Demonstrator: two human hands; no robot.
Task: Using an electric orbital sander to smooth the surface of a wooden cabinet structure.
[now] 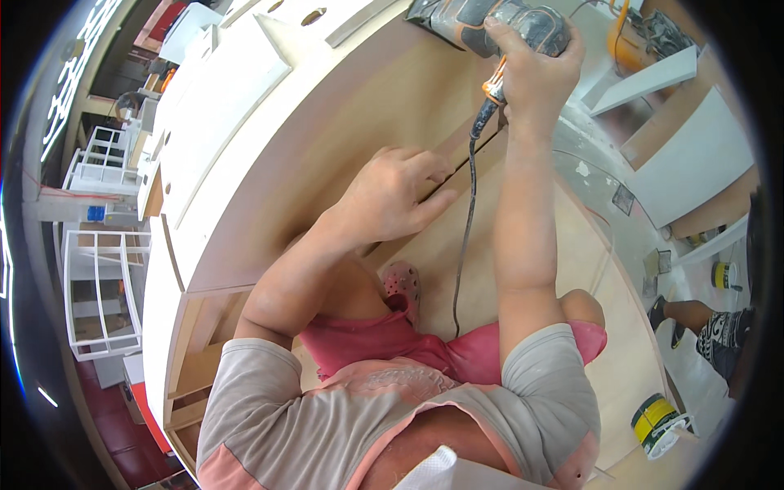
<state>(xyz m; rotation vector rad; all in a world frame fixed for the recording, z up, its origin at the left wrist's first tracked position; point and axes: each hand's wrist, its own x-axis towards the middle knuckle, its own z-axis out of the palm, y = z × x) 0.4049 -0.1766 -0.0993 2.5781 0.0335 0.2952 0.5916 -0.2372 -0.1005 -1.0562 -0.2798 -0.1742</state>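
Note:
A grey and orange power sander (463, 24) rests at the upper edge of a curved pale wooden panel (327, 131). My right hand (539, 77), its arm stretched forward, is wrapped round the sander's rounded dark end. From that end a black cord (464, 253) hangs down between my knees. Nothing is in my left hand (396, 194), which hovers in front of the panel's inner side. Its thumb and fingers are apart and slightly bent.
I sit inside the curved wooden structure, on its flat base (523, 212). To the right stand a yellow-banded bucket (653, 416), a smaller bucket (723, 275) and white curved panels (698, 171). Another person's leg (690, 314) shows there. White frames (102, 286) stand left.

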